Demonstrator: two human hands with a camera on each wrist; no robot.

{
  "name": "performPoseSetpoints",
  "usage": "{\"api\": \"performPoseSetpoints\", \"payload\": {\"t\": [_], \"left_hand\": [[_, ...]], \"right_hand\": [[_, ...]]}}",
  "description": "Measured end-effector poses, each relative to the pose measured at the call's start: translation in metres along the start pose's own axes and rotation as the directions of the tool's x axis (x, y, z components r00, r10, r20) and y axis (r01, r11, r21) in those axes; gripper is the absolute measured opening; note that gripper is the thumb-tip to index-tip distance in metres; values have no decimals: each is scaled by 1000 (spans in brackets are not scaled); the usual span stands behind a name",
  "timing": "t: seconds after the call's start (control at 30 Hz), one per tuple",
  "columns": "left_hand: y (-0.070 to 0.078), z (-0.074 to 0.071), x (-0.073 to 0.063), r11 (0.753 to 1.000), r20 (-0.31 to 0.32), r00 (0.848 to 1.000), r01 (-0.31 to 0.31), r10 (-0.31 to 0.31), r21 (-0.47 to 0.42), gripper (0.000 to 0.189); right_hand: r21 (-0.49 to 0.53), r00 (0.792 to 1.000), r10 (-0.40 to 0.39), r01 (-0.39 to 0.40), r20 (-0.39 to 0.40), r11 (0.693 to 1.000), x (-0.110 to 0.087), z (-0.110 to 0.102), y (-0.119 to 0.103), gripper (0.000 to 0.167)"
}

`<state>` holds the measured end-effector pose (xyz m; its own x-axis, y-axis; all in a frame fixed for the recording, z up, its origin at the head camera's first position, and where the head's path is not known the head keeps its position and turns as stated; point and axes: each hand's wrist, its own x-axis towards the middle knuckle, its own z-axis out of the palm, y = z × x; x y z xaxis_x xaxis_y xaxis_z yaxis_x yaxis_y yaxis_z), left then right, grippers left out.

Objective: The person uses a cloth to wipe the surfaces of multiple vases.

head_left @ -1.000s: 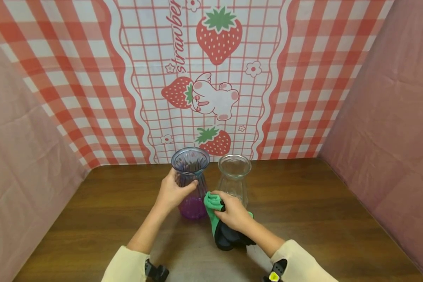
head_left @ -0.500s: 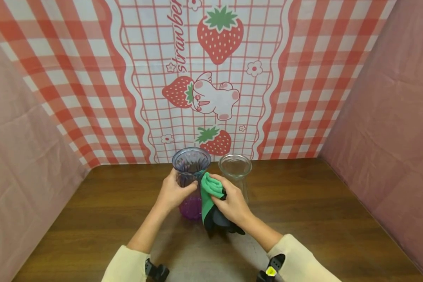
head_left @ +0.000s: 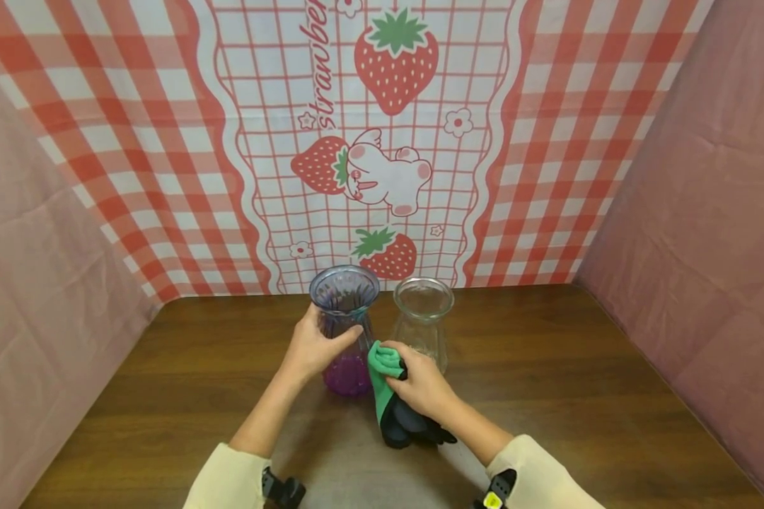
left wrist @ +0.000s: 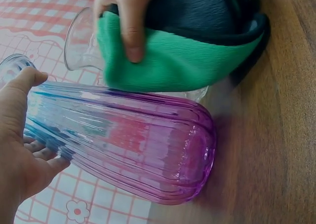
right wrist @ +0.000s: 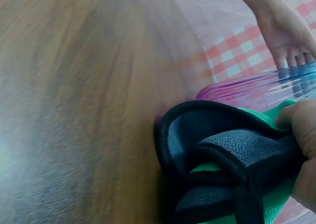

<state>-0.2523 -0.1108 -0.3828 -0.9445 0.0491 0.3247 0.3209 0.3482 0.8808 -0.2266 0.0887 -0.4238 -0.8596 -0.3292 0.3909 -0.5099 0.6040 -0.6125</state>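
Observation:
A ribbed glass vase [head_left: 349, 371], blue at the top and purple at the base, stands upright on the wooden table. My left hand [head_left: 310, 345] grips it below the flared rim, thumb across the near side and fingers round the far left. My right hand [head_left: 422, 382] pinches a folded cleaning cloth [head_left: 382, 375], green on one face and dark grey on the other with black edging. In the left wrist view the cloth [left wrist: 163, 61] lies along the purple vase's right side. Its loose dark end hangs below my right hand.
A clear glass vase [head_left: 424, 300] stands just right of the coloured one, partly behind my right hand. A red-and-white strawberry-print cloth [head_left: 535, 177] hangs at the table's back edge. Pink fabric walls [head_left: 681, 247] close in both sides.
My right hand rose with the cloth along the vase's side, then came back down to about its earlier height. The left hand keeps its grip and the vase stays in place.

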Motion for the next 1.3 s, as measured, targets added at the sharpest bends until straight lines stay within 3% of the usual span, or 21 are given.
{"api": "performPoseSetpoints", "payload": {"t": [0.23,0.43,0.67,0.9,1.13,1.3], "left_hand": [[2,2,0,1000,-24,999,-25,24,-6,66],[2,3,-1,996,-79,996,-41,47,78,64],[2,3,-1,998,-87,995,-39,43,44,62],[2,2,-2,999,-73,997,-24,27,42,62],[2,0,-3,998,-65,998,-1,6,68,59],[3,-1,-3,997,-75,997,-15,20,75,56]], "right_hand": [[-68,998,-13,17,66,998,-3,2,6,48],[-43,997,4,0,76,999,-5,1,5,48],[9,996,-42,43,-78,999,-1,-6,-4,53],[51,962,-148,164,-228,985,11,-14,-17,53],[50,932,-211,235,-295,971,22,-16,-24,51],[51,944,-187,208,-271,977,24,-15,-28,51]]}}
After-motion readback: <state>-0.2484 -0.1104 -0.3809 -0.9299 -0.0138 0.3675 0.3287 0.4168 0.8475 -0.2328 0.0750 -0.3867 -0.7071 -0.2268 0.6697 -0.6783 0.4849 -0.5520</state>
